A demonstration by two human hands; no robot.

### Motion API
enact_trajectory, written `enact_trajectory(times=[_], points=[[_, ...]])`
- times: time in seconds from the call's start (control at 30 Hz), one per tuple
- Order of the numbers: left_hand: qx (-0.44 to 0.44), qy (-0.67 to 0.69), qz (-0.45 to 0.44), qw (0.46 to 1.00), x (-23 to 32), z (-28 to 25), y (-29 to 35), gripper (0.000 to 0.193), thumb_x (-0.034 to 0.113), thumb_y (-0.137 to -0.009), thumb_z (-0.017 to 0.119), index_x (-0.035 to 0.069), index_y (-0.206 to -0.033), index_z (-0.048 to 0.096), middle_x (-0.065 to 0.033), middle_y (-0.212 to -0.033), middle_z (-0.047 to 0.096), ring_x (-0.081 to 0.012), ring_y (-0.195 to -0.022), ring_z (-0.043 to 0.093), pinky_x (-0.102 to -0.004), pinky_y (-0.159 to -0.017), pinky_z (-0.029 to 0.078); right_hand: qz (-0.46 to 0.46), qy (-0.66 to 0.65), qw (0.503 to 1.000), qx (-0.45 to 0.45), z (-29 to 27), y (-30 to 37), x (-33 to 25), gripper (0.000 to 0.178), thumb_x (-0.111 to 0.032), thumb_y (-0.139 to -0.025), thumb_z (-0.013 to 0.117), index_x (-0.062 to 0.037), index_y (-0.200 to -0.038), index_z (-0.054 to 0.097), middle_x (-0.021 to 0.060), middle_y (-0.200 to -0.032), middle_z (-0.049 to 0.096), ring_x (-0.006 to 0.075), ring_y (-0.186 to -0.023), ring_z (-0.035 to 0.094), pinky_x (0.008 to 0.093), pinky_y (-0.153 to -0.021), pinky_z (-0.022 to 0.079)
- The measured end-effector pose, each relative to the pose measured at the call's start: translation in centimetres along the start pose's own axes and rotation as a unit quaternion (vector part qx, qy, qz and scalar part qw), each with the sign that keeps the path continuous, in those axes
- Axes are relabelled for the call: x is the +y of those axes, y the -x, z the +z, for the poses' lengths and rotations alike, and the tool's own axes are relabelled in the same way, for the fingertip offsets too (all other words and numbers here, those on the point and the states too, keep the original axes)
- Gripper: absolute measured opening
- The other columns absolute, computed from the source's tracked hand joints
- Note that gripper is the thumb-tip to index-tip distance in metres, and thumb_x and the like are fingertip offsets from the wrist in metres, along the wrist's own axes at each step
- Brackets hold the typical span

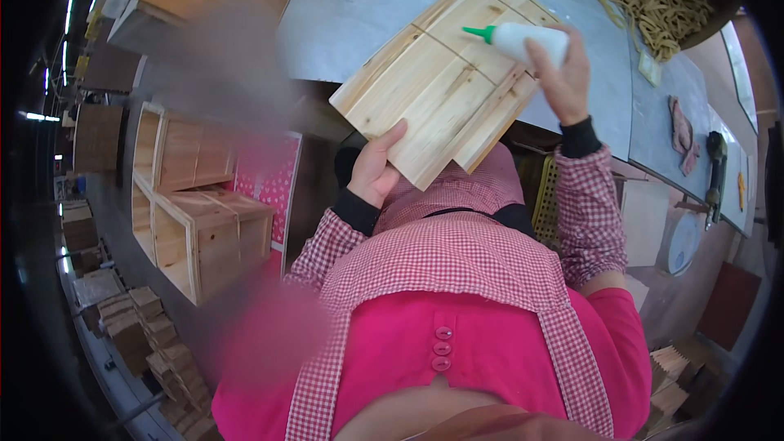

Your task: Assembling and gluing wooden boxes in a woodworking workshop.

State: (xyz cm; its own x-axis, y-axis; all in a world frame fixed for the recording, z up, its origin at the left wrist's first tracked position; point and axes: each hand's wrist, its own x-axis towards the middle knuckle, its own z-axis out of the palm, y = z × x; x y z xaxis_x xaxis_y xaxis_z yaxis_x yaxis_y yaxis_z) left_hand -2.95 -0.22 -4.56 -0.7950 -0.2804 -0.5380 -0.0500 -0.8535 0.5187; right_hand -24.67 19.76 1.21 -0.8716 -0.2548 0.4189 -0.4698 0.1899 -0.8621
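My left hand (378, 165) grips the near left edge of a stack of pale wooden boards (425, 98), thumb on top. The boards lie tilted, partly on the table and partly over my lap, and grooves run across the upper one. In my right hand (562, 73) is a white squeeze bottle (523, 39) with a green nozzle, held on its side above the boards. Its tip points left, over the grooved face. Whether anything is coming out of the nozzle is too small to tell.
The grey-blue table (343, 24) spreads ahead. A dark tub of tan strips (661, 0) stands at the far right, near a rag (683, 135) and a dark tool (715, 167). Wooden boxes (196, 212) stand on the left. A yellow basket (545, 200) sits beneath the table.
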Motion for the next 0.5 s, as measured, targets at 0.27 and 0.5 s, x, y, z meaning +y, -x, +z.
enact_trajectory(times=[0.27,0.5], points=[[-0.012,-0.014,0.007,1.000,0.1,0.2,0.3,0.056,0.007,-0.087,0.064,0.000,-0.135,0.037,-0.0150,-0.130,0.050,-0.0285,-0.119,0.052,-0.0415,-0.101,0.045,-0.081,0.023,0.996,-0.018,8.1,-0.9,0.0,0.043,-0.025,-0.076,0.074,-0.0009,-0.106,0.054,0.0177,-0.088,0.062,0.0296,-0.077,0.063,0.0368,-0.069,0.051],[-0.004,-0.003,-0.003,1.000,0.2,0.2,0.1,0.053,0.006,-0.086,0.065,0.001,-0.133,0.040,-0.0134,-0.128,0.052,-0.0269,-0.117,0.052,-0.0405,-0.100,0.045,-0.214,0.086,0.972,-0.047,6.9,-1.4,-0.3,0.040,-0.022,-0.077,0.073,-0.0033,-0.107,0.055,0.0173,-0.089,0.062,0.0286,-0.075,0.063,0.0350,-0.067,0.051]])
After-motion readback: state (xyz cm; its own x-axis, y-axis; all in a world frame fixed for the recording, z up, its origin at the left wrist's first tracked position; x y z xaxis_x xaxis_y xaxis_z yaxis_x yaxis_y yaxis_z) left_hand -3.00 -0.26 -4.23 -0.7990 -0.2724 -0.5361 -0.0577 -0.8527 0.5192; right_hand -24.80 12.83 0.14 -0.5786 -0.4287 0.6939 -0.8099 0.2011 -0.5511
